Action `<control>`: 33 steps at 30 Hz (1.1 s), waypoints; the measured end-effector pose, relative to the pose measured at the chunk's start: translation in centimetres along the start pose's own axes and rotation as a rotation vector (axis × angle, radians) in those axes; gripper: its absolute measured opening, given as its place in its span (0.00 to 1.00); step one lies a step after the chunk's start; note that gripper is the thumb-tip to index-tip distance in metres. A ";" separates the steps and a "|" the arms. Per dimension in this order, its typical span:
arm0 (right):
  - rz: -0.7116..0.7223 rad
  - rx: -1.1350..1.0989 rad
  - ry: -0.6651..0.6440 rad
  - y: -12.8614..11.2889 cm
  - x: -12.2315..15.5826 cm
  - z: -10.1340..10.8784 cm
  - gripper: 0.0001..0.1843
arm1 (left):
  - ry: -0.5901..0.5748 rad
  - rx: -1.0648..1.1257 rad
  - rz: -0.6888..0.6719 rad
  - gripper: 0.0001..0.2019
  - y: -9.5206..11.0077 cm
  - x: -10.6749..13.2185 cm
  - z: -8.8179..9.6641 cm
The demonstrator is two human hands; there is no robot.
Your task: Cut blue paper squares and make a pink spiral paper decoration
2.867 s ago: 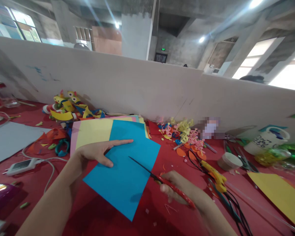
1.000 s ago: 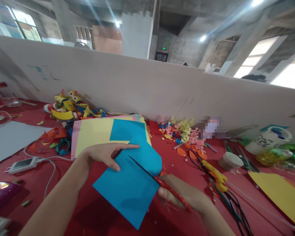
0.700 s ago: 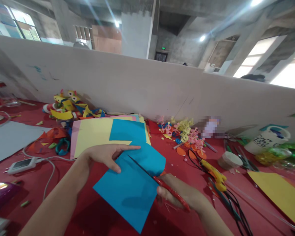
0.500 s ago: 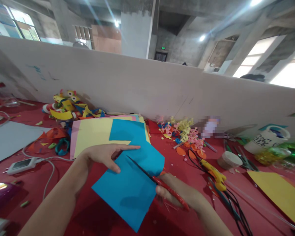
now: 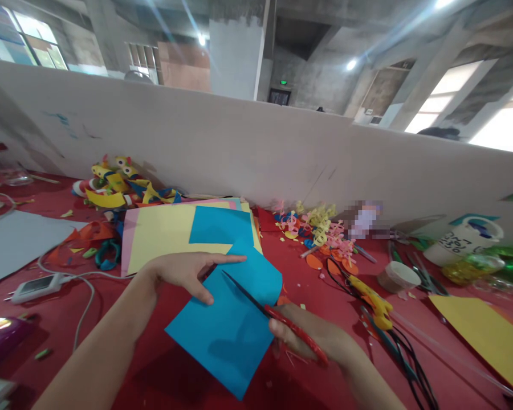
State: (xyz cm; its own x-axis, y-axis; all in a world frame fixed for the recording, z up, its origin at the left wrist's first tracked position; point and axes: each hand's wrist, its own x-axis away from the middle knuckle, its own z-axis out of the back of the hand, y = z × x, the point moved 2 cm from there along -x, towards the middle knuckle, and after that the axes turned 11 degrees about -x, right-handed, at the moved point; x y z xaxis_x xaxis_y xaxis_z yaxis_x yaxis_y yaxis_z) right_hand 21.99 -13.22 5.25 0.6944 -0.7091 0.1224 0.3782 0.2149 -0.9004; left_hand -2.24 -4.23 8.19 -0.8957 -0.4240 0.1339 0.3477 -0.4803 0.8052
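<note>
A blue sheet of paper (image 5: 222, 336) is held at a slant over the red table. My left hand (image 5: 186, 273) holds its upper left edge, thumb resting on top and index finger stretched along the sheet; the other fingers are out of sight. Red-handled scissors (image 5: 297, 330) are in my right hand (image 5: 308, 327), gripped at the handles. Their dark blade lies across the sheet, pointing up and left toward my left thumb. The right part of the sheet curls upward beside the blade.
Behind lie stacked coloured sheets (image 5: 158, 233) with a blue piece (image 5: 220, 225) on top. A yellow glue gun (image 5: 374, 304), a paper cup (image 5: 398, 277) and yellow paper (image 5: 483, 336) are right; a white charger (image 5: 36, 287) with its cable is left. Pink and yellow cutouts (image 5: 325, 228) line the partition.
The blue sheet's lower corners have shifted slightly right and up. My left thumb has moved a little right with it. The scissors stay nearly in place.
</note>
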 end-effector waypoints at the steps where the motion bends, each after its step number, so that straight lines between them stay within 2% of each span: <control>1: -0.002 0.027 0.024 0.0 0.0 -0.1 0.29 | -0.007 0.040 -0.004 0.45 0.2 -0.1 -0.1; 6: -0.012 0.110 0.077 0.1 -0.1 -0.4 0.31 | -0.048 0.214 -0.049 0.45 0.8 -0.3 -0.4; 10: -0.019 0.108 0.102 0.4 -0.5 -0.6 0.34 | -0.032 0.225 -0.055 0.44 0.9 -0.2 -0.4; 16: 0.083 0.081 0.139 0.2 -0.9 -1.0 0.34 | -0.033 0.223 -0.057 0.43 1.1 0.1 -0.2; 24: 0.057 0.057 0.131 0.5 -1.1 -1.2 0.35 | -0.025 0.209 -0.082 0.43 1.3 0.1 -0.1; 29: 0.032 -0.004 0.097 0.8 -1.7 -1.3 0.36 | -0.040 0.289 -0.089 0.43 1.2 0.1 -0.2; 33: 0.038 0.021 0.130 0.7 -1.6 -1.2 0.37 | -0.040 0.314 -0.092 0.43 1.1 0.1 -0.3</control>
State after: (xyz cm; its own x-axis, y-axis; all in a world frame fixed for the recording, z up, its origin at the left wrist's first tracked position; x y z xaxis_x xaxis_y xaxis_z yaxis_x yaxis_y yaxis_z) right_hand 20.38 -12.77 3.90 0.6236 -0.7811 0.0321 0.3669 0.2562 -0.8943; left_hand -1.87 -5.06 8.95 -0.9318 -0.3562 0.0702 0.1681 -0.2520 0.9530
